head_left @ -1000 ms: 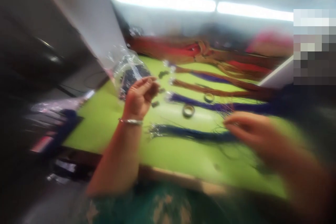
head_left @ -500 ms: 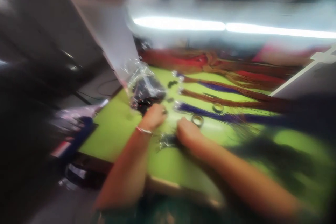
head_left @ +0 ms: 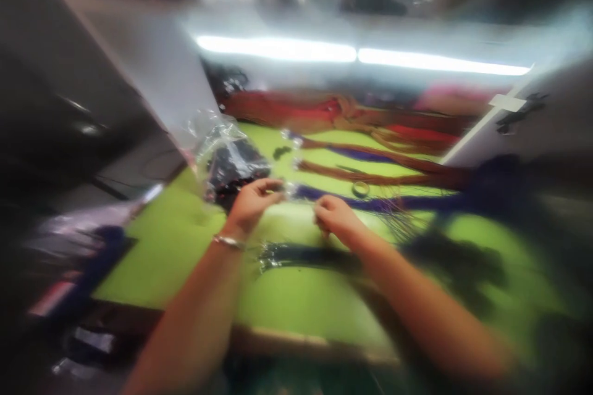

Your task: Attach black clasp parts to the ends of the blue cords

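Over the green table top (head_left: 278,296), both hands work close to each other. My left hand (head_left: 252,205), with a bracelet at the wrist, has thumb and forefinger brought together beside the white connector end of a purple wire bundle (head_left: 343,199); what they pinch is too small to make out. My right hand (head_left: 337,219) is curled closed just in front of that bundle, and its contents are hidden. Below the hands lies a dark wire bundle (head_left: 306,254) with clear, shiny ends. A clear plastic bag (head_left: 238,160) of black parts touches or nearly touches my left hand.
Brown wire bundles (head_left: 370,173) stretch across the table behind the hands, with red and brown ones (head_left: 296,108) at the back. A tape roll (head_left: 361,189) lies among them. Small black pieces (head_left: 281,152) sit near the bag. White panels (head_left: 157,68) stand at the sides under lamps.
The view has shifted, moving the scene leftward. My left hand has come away from the bag's mouth. My right hand has risen off the dark bundle; the nearer tape roll no longer shows.
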Action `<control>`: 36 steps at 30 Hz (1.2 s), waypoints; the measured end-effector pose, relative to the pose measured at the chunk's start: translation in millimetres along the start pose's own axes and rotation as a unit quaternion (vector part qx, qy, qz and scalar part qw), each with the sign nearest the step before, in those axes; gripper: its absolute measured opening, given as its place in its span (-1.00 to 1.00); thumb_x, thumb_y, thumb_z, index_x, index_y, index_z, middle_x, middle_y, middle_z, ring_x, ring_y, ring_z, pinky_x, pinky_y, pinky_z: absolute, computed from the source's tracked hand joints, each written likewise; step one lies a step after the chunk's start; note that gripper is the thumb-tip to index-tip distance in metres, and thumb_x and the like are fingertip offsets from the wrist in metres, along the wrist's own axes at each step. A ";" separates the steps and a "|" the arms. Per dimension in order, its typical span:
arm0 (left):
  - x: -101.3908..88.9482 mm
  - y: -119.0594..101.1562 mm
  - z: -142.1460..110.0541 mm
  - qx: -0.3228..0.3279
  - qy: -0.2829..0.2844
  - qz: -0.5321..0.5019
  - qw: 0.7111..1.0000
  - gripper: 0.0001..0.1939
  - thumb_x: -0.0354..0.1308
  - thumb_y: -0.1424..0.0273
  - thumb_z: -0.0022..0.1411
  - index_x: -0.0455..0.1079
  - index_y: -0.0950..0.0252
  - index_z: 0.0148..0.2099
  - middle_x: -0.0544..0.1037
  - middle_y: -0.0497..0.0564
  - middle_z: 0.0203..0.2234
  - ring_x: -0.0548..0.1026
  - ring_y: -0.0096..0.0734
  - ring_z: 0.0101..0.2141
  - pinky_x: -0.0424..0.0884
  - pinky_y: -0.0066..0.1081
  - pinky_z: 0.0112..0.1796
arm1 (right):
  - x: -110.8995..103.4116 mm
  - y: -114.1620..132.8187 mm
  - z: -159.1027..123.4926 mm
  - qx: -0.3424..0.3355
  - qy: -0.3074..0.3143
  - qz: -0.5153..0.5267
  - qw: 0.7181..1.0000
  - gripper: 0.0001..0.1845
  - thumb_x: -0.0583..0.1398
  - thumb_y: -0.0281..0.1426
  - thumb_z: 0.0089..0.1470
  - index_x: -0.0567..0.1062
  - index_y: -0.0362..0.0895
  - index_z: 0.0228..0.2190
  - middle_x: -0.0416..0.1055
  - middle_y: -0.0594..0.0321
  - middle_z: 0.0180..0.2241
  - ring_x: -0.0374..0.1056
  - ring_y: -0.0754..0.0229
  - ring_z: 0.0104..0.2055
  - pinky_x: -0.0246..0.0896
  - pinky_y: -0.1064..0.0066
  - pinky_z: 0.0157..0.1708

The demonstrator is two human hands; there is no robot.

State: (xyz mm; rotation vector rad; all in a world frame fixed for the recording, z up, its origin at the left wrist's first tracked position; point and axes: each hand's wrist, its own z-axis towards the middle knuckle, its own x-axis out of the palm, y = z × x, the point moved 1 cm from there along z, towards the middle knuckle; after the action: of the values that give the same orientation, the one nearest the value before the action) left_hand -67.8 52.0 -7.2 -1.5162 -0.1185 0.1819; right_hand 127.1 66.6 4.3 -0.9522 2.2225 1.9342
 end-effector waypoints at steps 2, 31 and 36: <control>12.9 -3.2 -6.9 -0.022 0.015 -0.104 0.994 -0.66 0.31 0.28 -0.06 0.49 0.41 -0.25 0.55 0.09 -0.37 0.49 -0.41 -0.41 0.41 -0.37 -0.29 | -7.4 -2.7 -6.2 0.011 -0.006 0.089 0.996 -0.88 0.07 -0.48 -0.03 0.27 -0.15 -0.57 0.25 0.42 -0.71 0.13 0.41 -0.75 0.14 0.55 -0.73; 53.7 2.2 -26.1 -0.228 0.129 -0.254 0.931 -0.64 0.27 0.58 -0.01 0.45 0.36 -0.09 0.54 0.01 -0.39 0.48 -0.58 -0.45 0.40 -0.60 -0.38 | -13.3 -24.9 -17.3 -0.293 -0.171 -0.247 0.908 -0.86 0.14 -0.43 0.02 0.52 -0.12 -0.47 0.47 0.24 -0.49 0.32 0.30 -0.44 0.12 0.51 -0.38; 53.5 0.1 -26.9 -0.211 0.132 -0.233 0.940 -0.63 0.33 0.53 -0.06 0.45 0.35 -0.13 0.53 0.00 -0.38 0.47 -0.58 -0.45 0.38 -0.59 -0.40 | -13.4 -24.7 -18.2 -0.283 -0.169 -0.289 0.899 -0.84 0.12 -0.42 0.04 0.51 -0.11 -0.46 0.44 0.24 -0.51 0.29 0.29 -0.44 0.07 0.51 -0.40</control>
State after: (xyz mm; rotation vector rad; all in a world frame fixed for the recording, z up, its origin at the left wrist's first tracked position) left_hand -10.2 36.0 -10.6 -1.8765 -0.3125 -0.4549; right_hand 156.0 54.8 -7.9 -1.0562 1.0318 2.2214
